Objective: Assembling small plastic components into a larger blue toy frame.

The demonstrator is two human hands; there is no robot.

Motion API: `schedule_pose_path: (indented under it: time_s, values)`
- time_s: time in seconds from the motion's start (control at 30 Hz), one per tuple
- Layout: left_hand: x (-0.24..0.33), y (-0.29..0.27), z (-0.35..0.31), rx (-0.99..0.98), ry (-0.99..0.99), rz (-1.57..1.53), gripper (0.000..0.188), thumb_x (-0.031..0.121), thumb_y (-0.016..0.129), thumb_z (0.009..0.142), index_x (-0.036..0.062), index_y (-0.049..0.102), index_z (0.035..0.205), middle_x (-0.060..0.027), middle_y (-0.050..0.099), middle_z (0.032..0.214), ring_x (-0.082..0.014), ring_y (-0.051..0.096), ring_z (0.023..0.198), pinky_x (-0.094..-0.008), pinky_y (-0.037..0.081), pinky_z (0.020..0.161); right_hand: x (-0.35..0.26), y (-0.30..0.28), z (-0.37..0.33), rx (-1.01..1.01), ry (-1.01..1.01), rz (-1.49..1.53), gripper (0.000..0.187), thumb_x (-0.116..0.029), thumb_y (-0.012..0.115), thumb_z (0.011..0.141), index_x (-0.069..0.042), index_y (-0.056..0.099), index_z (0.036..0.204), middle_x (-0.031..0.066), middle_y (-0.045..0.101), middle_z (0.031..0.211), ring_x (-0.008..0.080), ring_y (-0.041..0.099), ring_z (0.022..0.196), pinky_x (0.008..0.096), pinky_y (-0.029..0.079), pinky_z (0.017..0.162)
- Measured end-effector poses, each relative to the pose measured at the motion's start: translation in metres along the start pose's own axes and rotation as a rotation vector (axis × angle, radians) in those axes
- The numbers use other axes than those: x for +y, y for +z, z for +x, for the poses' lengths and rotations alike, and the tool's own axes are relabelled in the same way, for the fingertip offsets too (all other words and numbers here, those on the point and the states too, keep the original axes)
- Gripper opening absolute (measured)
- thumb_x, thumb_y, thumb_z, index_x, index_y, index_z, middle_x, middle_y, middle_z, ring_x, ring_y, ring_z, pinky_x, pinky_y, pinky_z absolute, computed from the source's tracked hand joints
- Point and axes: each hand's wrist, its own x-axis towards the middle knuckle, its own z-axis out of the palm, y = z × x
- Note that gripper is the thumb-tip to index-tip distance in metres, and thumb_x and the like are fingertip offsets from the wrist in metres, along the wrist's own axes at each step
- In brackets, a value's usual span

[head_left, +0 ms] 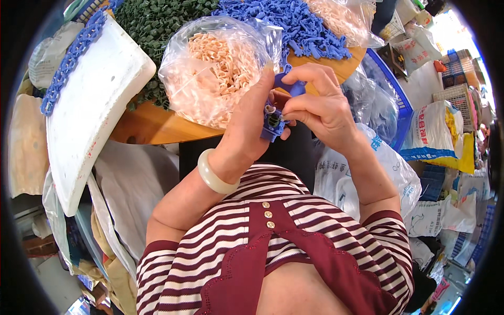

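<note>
Both hands meet in front of my chest, over the near edge of a round wooden table (152, 128). My left hand (251, 123), with a pale bangle on its wrist, grips a small blue plastic piece (273, 125) that has a dark green part set in it. My right hand (321, 107) pinches a second blue plastic piece (292, 84) just above the first. The two pieces are close together; I cannot tell whether they touch.
On the table lie a clear bag of peach-coloured plastic parts (212, 68), a heap of dark green parts (157, 26) and a heap of blue parts (302, 26). A white foam board (89, 105) with a blue chain leans at left. Sacks and crates stand at right.
</note>
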Motion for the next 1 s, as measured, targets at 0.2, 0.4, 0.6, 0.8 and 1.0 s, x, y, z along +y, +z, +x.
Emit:
schedule_pose_path:
  time_s: [0.2, 0.4, 0.6, 0.8, 1.0]
  values:
    - [-0.001, -0.003, 0.006, 0.062, 0.034, 0.052, 0.048, 0.049, 0.041, 0.094, 0.0035, 0.056, 0.096, -0.0069, 0.055, 0.070, -0.0144, 0.055, 0.059, -0.0252, 0.043, 0.042, 0.003, 0.008, -0.004, 0.003, 0.036, -0.048, 0.013, -0.008, 0.073, 0.066, -0.008, 0.067, 0.077, 0.0090, 0.056, 0.108, 0.0284, 0.050, 0.103, 0.0369, 0.041, 0.087]
    - [0.009, 0.002, 0.002, -0.092, -0.031, -0.091, 0.050, 0.049, 0.038, 0.094, 0.0027, 0.055, 0.102, -0.0088, 0.059, 0.075, -0.0198, 0.059, 0.062, -0.0280, 0.048, 0.045, -0.009, 0.000, -0.003, 0.186, 0.153, 0.163, 0.015, -0.004, 0.071, 0.070, -0.005, 0.068, 0.085, 0.0116, 0.055, 0.111, 0.0256, 0.051, 0.104, 0.0339, 0.040, 0.089]
    - [0.009, -0.003, 0.004, -0.115, -0.052, -0.077, 0.053, 0.048, 0.034, 0.096, 0.0001, 0.055, 0.104, -0.0117, 0.062, 0.081, -0.0232, 0.062, 0.067, -0.0310, 0.054, 0.049, 0.003, -0.003, -0.003, 0.172, 0.562, 0.543, 0.040, -0.009, 0.059, 0.085, -0.002, 0.049, 0.123, 0.0080, 0.053, 0.109, 0.0088, 0.056, 0.079, 0.0212, 0.046, 0.070]
    - [0.009, 0.002, 0.001, -0.035, 0.028, 0.154, 0.050, 0.045, 0.034, 0.096, -0.0003, 0.053, 0.106, -0.0102, 0.061, 0.083, -0.0197, 0.063, 0.069, -0.0293, 0.055, 0.050, 0.014, -0.003, -0.003, 0.082, 0.738, 0.891, 0.045, -0.016, 0.063, 0.083, -0.001, 0.050, 0.123, 0.0062, 0.058, 0.100, 0.0075, 0.057, 0.065, 0.0200, 0.048, 0.055]
    - [0.011, 0.011, -0.006, 0.032, 0.207, 0.362, 0.041, 0.036, 0.035, 0.098, -0.0002, 0.051, 0.109, -0.0097, 0.059, 0.090, -0.0149, 0.061, 0.074, -0.0259, 0.054, 0.054, 0.019, -0.006, -0.005, 0.016, 0.891, 1.126, 0.039, -0.016, 0.063, 0.083, 0.000, 0.053, 0.117, 0.0025, 0.063, 0.082, 0.0070, 0.060, 0.059, 0.0204, 0.053, 0.052]
